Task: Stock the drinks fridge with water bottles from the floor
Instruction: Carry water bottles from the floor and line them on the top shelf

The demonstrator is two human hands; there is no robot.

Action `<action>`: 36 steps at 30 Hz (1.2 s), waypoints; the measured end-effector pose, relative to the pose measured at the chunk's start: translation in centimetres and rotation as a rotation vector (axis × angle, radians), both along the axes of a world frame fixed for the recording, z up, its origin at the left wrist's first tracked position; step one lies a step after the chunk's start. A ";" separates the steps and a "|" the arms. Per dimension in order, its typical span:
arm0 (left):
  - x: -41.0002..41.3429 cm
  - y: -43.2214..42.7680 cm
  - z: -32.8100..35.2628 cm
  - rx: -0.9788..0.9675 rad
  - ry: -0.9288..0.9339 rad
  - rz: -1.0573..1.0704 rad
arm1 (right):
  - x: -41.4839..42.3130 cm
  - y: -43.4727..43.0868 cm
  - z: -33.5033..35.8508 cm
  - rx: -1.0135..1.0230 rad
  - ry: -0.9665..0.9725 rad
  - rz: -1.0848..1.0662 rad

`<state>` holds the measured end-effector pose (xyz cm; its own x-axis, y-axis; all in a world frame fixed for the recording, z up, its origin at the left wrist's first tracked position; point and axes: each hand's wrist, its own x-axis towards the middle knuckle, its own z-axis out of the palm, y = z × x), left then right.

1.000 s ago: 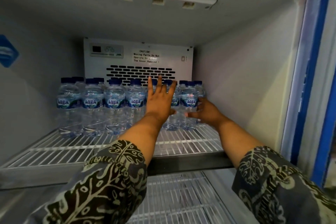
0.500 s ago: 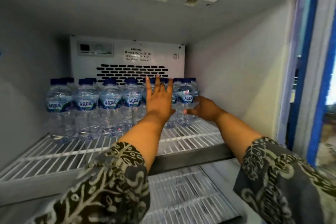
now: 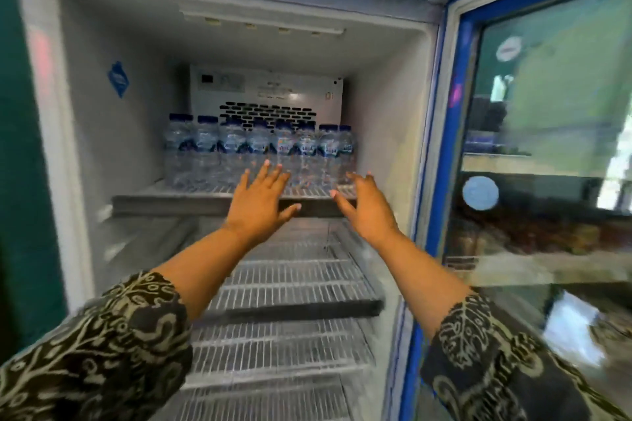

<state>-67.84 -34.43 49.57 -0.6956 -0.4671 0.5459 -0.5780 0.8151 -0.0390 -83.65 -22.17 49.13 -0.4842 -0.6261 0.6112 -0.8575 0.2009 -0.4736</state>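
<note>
Nearest you, your patterned sleeves (image 3: 113,335) frame the open fridge, and below your forearms the lower wire shelves (image 3: 290,287) carry nothing that shows. Your left hand (image 3: 258,205) and right hand (image 3: 369,212) hang side by side in front of the top shelf (image 3: 171,203), about level with its front edge and right of its middle. The fingers (image 3: 273,178) of both are spread apart and hold nothing. Neither hand touches a bottle.

Past the hands, the water bottles (image 3: 260,147) stand in a tight row along the back edge of the top shelf, running from near its left back corner to its right back corner, just in front of the vented back panel (image 3: 266,89). Each stands upright, long axis vertical, blue cap up, label facing you. Blur hides whether a second row stands behind. The glass door (image 3: 547,113) is swung open on your right.

This load looks placed, so the step in hand is fetching more from the floor, which is out of view. Take each bottle by its body and keep it upright. Set the next row touching the front of this one, starting at a side wall, and slide rather than drop so the standing row does not topple.
</note>
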 end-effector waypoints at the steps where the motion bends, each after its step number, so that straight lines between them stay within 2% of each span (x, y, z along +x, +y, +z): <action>1: 1.5 1.8 -1.3 0.032 0.009 0.018 | 1.2 1.6 -1.1 0.008 0.029 0.030; 4: 6.8 7.8 -5.9 0.110 0.025 0.075 | 5.5 6.3 -4.9 0.025 0.084 0.143; 13: 26.7 25.3 -21.4 0.389 -0.115 0.397 | 20.5 16.4 -19.2 0.291 -0.026 0.502; 26: 54.3 43.1 -38.3 0.756 -0.092 0.716 | 47.8 26.3 -39.2 0.652 -0.126 0.867; 31: 60.4 48.6 -50.7 0.904 -0.012 0.837 | 56.3 28.9 -52.5 0.810 -0.205 0.920; 36: 62.8 50.5 -69.4 1.038 0.090 0.921 | 59.8 29.3 -71.7 0.911 -0.263 0.925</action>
